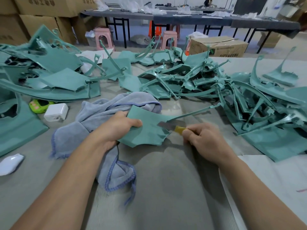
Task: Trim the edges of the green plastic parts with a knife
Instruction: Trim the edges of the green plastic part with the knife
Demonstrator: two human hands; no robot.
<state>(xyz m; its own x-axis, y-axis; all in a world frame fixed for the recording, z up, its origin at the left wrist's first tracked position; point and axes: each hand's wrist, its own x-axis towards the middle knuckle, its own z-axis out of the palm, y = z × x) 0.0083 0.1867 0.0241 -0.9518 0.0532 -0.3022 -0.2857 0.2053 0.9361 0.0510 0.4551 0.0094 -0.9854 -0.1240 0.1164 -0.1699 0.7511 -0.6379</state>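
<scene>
A green plastic part (146, 128) is held just above the grey worktop (166, 180), partly over a blue-grey towel (103, 113) that lies beneath and to its left. The part is gripped at its left edge by the left hand (116, 128), thumb on top and fingers curled beneath, apparently so that the panel is steadied and its right edge is presented to the blade. At that right edge a knife (172, 127) is held in the closed grip of the right hand (204, 138), its yellow handle pinched between thumb and fingers and the grey blade laid against the notch where a long thin arm leaves the panel. The part is seen as a flat, matte teal panel with curved sides, pointed corners and that slender arm running up to the right. Beyond it, heaps of similar green parts (216, 83) are piled.
</scene>
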